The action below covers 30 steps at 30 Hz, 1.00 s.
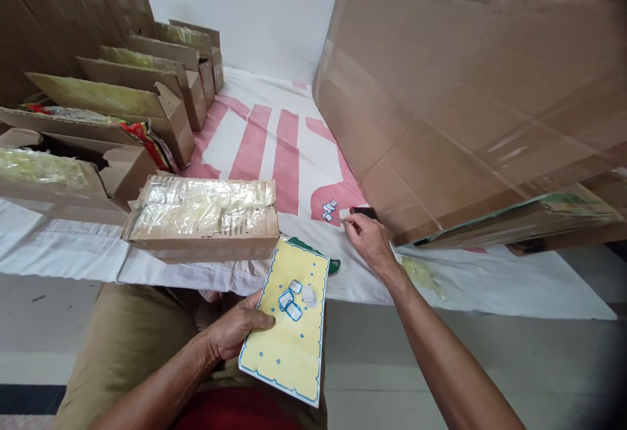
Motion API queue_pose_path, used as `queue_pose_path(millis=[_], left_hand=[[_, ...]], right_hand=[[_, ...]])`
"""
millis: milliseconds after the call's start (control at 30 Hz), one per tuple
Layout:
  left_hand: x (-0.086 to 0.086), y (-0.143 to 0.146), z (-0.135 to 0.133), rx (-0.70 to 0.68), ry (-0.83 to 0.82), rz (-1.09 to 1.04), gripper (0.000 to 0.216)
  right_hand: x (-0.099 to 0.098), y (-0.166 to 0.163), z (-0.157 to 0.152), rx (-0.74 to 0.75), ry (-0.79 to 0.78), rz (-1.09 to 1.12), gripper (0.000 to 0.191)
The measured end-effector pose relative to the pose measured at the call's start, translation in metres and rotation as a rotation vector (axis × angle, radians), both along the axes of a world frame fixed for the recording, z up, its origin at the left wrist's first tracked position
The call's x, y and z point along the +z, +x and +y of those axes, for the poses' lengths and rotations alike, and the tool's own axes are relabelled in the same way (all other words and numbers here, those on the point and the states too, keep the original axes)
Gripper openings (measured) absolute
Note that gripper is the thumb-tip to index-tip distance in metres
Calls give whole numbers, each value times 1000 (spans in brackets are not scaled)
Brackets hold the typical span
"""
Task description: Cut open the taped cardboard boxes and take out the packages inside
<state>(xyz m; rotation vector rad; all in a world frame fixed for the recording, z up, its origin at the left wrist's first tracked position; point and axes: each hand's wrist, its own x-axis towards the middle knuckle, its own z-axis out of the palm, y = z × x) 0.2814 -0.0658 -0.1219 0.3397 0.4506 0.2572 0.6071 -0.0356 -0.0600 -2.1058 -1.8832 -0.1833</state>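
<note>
White cloth with pink bands [286, 155] covers the desk [514, 296], which runs the width of the view. Big brown cardboard panel [470, 90] leans at right, its lower edge near the desk surface. Left side: row of open cardboard boxes [179, 126], some with yellowish film on their flaps. Nearer, at the front edge, a low cardboard box [210, 247], its top covered in shiny clear wrap. Yellow sheet [289, 364] with a blue scalloped border is tilted at the desk's front edge, just right of that low box. Red packet [151, 142] juts out among the open boxes. Left hand [240, 327] is grasping the sheet by its left edge, thumb on top. Right hand [367, 240] is over the desk, thumb and index together, other fingers curled; can't tell if anything is pinched. Green item [334, 265] lies partly behind the sheet. Dark object [363, 212] sits just beyond the right hand, partly hidden. Smallest: blue-edged pale shapes [293, 311] mid-sheet, with a greyish one beside them, and a little cluster of white cutouts [330, 209] on a pink patch, just left of the right fingertips.
</note>
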Motion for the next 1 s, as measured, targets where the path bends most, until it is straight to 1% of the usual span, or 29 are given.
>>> queue_pose_path(millis=[33,100,167,233,267,300,400,500,567,600,667,700,767,833,867,933,1000], left_hand=[[-1,0,1,5,0,0,58],[-3,0,2,17,2,11,59],[-6,1,1,28,5,33,63],[-7,2,0,31,7,46,67],[-7,3,-1,27,7,46,68],[-6,4,-1,19,8,43,69],[-4,5,-3,-1,10,33,70],[-3,6,-3,8,16,42,70],[-4,6,-2,16,15,38,69],[-5,6,-2,15,12,33,68],[-7,6,-3,9,-1,30,67],[-7,5,-3,8,-7,35,67],[-7,5,-4,5,-20,46,67],[-7,4,-4,4,-22,46,67],[-6,4,-4,1,-20,43,67],[-4,4,-4,4,-17,42,66],[-3,5,-4,16,-14,47,64]], right_hand=[[6,-7,-8,22,30,23,25],[19,-27,-25,121,103,83,24],[27,-49,-43,309,152,129,22],[30,-67,-55,492,119,91,23],[29,-74,-60,542,82,49,24],[27,-78,-62,563,52,10,24],[22,-81,-66,552,9,-24,18],[19,-80,-68,596,-40,1,21],[21,-78,-69,587,-13,56,19],[21,-75,-67,554,20,88,18],[23,-64,-60,439,63,126,17],[24,-56,-53,359,43,114,18],[24,-37,-34,194,-65,41,23],[23,-20,-12,93,-182,-38,33],[21,-14,-1,79,-223,-65,38],[16,-6,20,96,-272,-87,46],[12,-2,36,111,-319,-101,48]])
